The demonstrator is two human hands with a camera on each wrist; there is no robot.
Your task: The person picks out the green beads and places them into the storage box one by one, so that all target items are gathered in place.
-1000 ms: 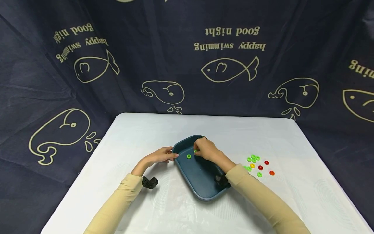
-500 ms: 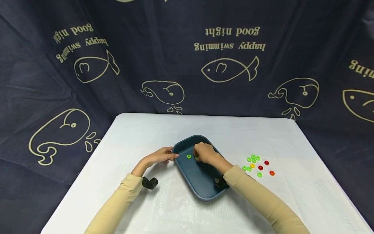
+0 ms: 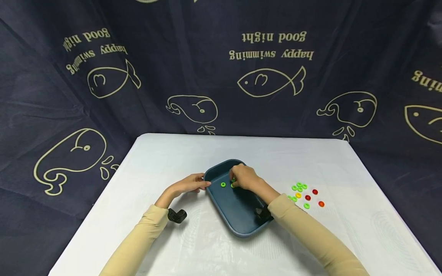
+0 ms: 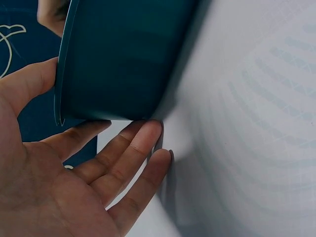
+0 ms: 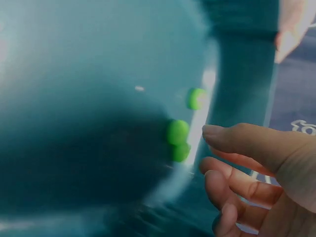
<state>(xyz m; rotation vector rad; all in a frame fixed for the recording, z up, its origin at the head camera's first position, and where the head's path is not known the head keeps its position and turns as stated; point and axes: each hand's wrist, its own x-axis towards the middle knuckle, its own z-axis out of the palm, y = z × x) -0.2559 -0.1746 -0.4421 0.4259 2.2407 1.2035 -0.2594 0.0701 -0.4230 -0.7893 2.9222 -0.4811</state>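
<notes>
A deep, dark teal tray [image 3: 238, 218] lies slanted on the white table. My left hand [image 3: 188, 184] holds its left corner, thumb over the rim and the other fingers at the outer wall, as the left wrist view shows. Inside the tray reaches my right hand [image 3: 243, 176], low over the far end. The right wrist view shows that hand [image 5: 256, 173] with thumb and fingers apart and nothing between them. Close to its fingertips lie two touching green rings [image 5: 177, 132] on the tray floor. A third green ring [image 5: 196, 98] lies a little apart.
Right of the tray, several small green rings [image 3: 299, 184] lie loose on the table [image 3: 345, 237], with a yellow ring [image 3: 298, 195], dark red rings [image 3: 308, 197] and an orange-red ring [image 3: 321, 204]. A dark curtain [image 3: 221, 69] hangs behind the table.
My right hand has dipped into the tray and risen slightly. The green ring it pinched a second ago is let go on the tray floor. My left hand and the tray stay put.
</notes>
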